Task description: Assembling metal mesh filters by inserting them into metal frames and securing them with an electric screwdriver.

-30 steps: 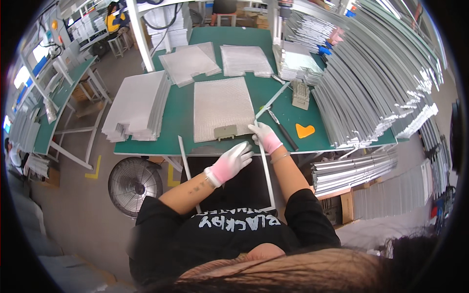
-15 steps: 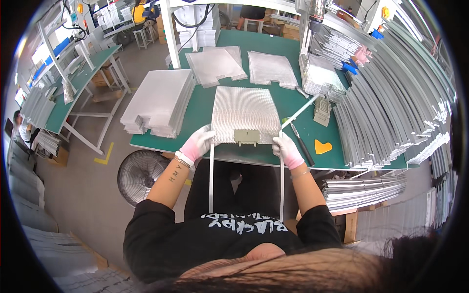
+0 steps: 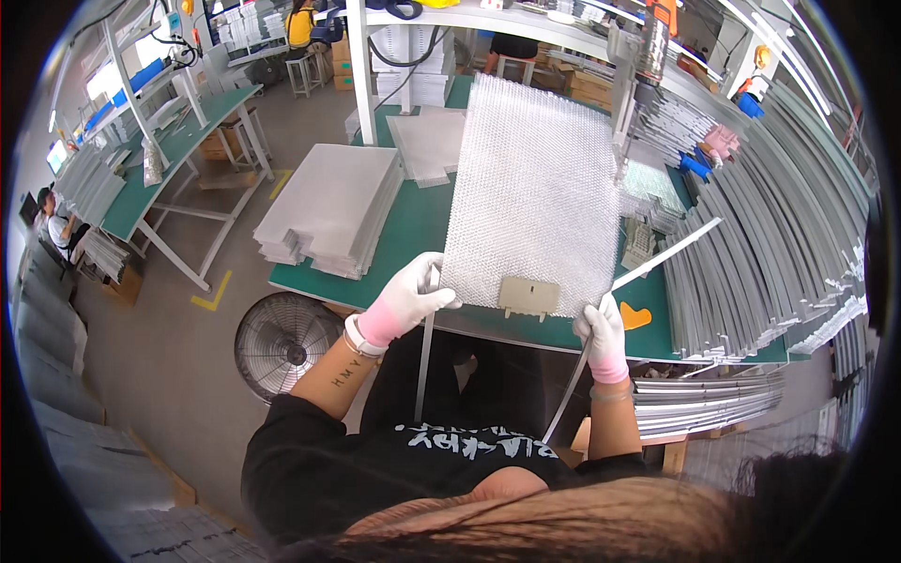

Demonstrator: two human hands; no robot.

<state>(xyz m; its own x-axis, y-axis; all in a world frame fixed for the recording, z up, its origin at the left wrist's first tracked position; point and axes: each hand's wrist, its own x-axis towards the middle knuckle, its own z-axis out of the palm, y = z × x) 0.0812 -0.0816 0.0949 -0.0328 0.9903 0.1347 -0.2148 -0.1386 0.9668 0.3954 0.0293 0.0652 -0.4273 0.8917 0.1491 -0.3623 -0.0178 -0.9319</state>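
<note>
Both hands grip the mesh panel [image 3: 535, 188], lifted above the green table [image 3: 404, 235]: left hand [image 3: 408, 298] closed on its left corner, right hand [image 3: 601, 328] on the right, each also pinching a metal strip [image 3: 424, 361]. The strips hang loose, seemingly not yet fitted.

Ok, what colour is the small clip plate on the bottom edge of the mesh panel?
Beige, or pale tan, against the silvery mesh panel; the clip plate shows in the head view.
</note>
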